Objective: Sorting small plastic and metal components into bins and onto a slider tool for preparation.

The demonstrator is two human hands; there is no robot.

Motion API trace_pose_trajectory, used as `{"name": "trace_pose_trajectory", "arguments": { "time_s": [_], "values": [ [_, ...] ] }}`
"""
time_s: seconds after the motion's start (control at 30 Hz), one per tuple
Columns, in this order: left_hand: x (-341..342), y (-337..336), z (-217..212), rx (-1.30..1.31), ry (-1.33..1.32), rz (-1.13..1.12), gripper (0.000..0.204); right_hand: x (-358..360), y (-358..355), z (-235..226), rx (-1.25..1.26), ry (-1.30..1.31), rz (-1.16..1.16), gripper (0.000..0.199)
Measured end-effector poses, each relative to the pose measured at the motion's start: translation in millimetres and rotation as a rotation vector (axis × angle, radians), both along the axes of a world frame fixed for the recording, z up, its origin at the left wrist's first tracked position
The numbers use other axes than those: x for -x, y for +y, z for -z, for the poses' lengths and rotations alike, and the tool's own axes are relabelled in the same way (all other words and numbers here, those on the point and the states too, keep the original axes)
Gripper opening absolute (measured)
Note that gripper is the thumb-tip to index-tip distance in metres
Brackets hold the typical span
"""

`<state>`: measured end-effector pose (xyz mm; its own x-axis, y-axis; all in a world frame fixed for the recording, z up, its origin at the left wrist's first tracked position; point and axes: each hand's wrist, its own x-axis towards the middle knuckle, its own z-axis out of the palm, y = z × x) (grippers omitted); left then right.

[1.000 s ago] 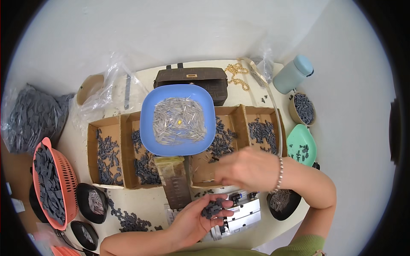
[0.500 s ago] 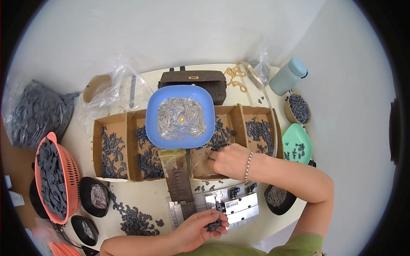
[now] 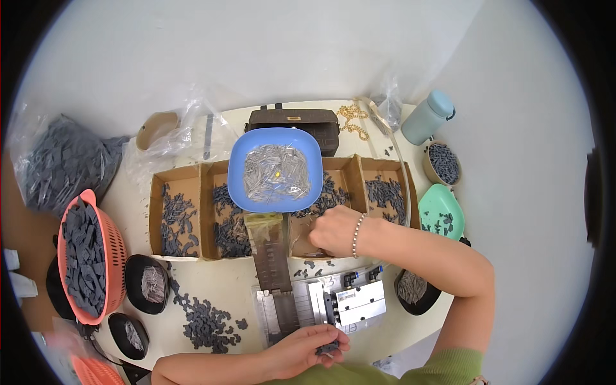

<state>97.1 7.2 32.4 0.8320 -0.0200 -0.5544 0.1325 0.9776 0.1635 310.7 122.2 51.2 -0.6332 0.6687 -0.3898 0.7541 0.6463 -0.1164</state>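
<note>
On the white table (image 3: 224, 273), one cardboard tray (image 3: 206, 212) is seen, in which four compartments are counted, with dark grey pieces spread in each. One blue tray (image 3: 276, 206), heaped with thin metal pins (image 3: 276, 170), is set over its middle. By the left hand (image 3: 313, 343), some small grey parts (image 3: 328, 348) are grasped in curled fingers, just in front of one metal fixture (image 3: 359, 301); their number cannot be told. The right hand (image 3: 337, 232) is placed in the third compartment from the left; its fingers are bent, but whether something is pinched cannot be told, because the tips are hidden. Three black bowls (image 3: 133, 273) with pins are counted, two at the left and one near the right table edge. One green dish (image 3: 443, 202) is also kept close to that edge. Between the loose pile (image 3: 208, 324) and the fixture, a strip of open room is left; between the fixture and the right bowl, the gap is narrower.
</note>
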Motion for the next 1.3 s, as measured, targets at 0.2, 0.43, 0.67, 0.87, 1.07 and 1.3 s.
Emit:
{"name": "trace_pose_trajectory", "arguments": {
  "time_s": [0.2, 0.43, 0.67, 0.87, 1.07, 1.3],
  "values": [
    [28, -16, 10, -0.178, -0.075, 0.14, 0.029, 1, 3, 6, 0.073, -0.07, 0.105, 0.017],
    [55, -32, 19, -0.388, -0.037, 0.19, 0.034, -3, -25, -43, 0.105, 0.535, 0.351, 0.011],
    [56, -58, 42, -2.17, -0.043, 0.212, 0.024, 69, -97, 15, -0.214, 0.368, 0.242, 0.011],
    [51, -52, 54, -2.611, -0.004, 0.29, 0.015, 87, -112, 32, -0.405, 0.355, 0.327, 0.008],
    [54, -51, 57, -2.759, -0.008, 0.223, 0.02, 77, -128, 33, -0.506, 0.493, 0.326, 0.019],
    [60, -53, 48, -2.819, -0.048, 0.155, 0.032, 83, -150, 40, -0.606, 0.432, 0.344, 0.04]
  ]
}}
